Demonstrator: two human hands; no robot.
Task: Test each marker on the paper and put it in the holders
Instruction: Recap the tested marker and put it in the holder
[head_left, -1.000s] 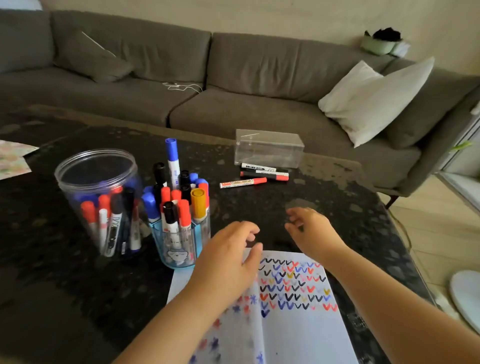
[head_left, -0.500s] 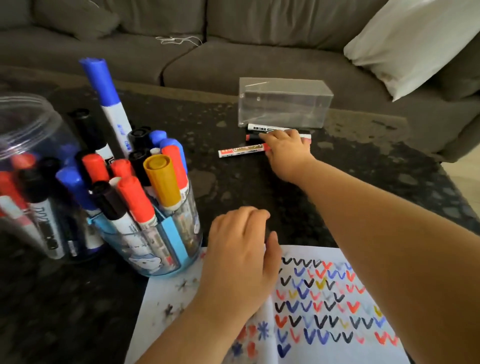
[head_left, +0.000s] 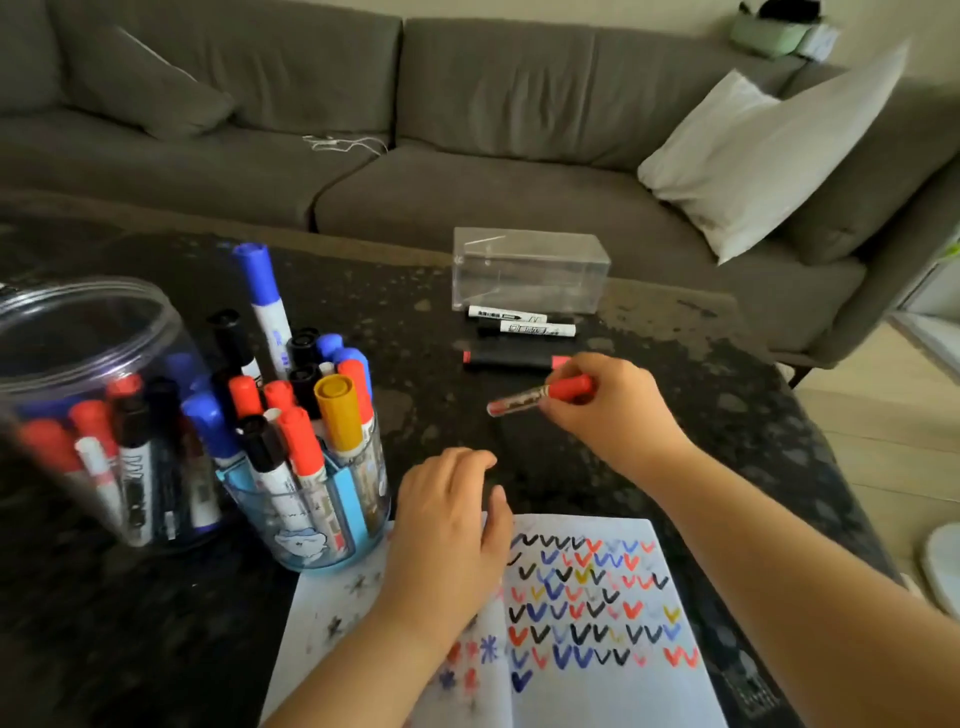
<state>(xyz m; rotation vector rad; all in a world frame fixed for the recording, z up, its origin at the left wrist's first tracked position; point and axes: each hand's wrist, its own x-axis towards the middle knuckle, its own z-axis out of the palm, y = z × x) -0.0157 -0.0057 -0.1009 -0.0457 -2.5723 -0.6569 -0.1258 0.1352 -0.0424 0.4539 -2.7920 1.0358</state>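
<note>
Holding: a person's right hand (head_left: 613, 415) is gripping a red marker (head_left: 540, 397) by its capped end, fingers curled round it, the barrel pointing left above the table.
Sofa (head_left: 467, 104): a grey one is running along the far side, with a white cushion (head_left: 769, 150) leaning at its right end and a white cable (head_left: 348, 144) lying on the seat.
Table (head_left: 130, 623): a dark speckled top is carrying everything else.
Paper (head_left: 597, 623): a white sheet is lying at the near edge, covered in rows of red, blue, black and yellow ticks.
Jar (head_left: 83, 415): a clear one is standing at far left, holding red, blue and black markers.
Box (head_left: 530, 270): a clear rectangular one is sitting at the far side of the table.
Cup (head_left: 311, 509): a blue-trimmed clear holder is standing just beside the jar, crowded with upright markers, a yellow-capped one (head_left: 340, 415) at the front.
Left hand (head_left: 452, 540): it is resting palm down on the paper's top left corner, fingers loosely bent and holding nothing.
Loose markers: two white ones (head_left: 519, 322) are lying just in front of the box, and a black one with red ends (head_left: 511, 358) is lying nearer, close to the right hand.
</note>
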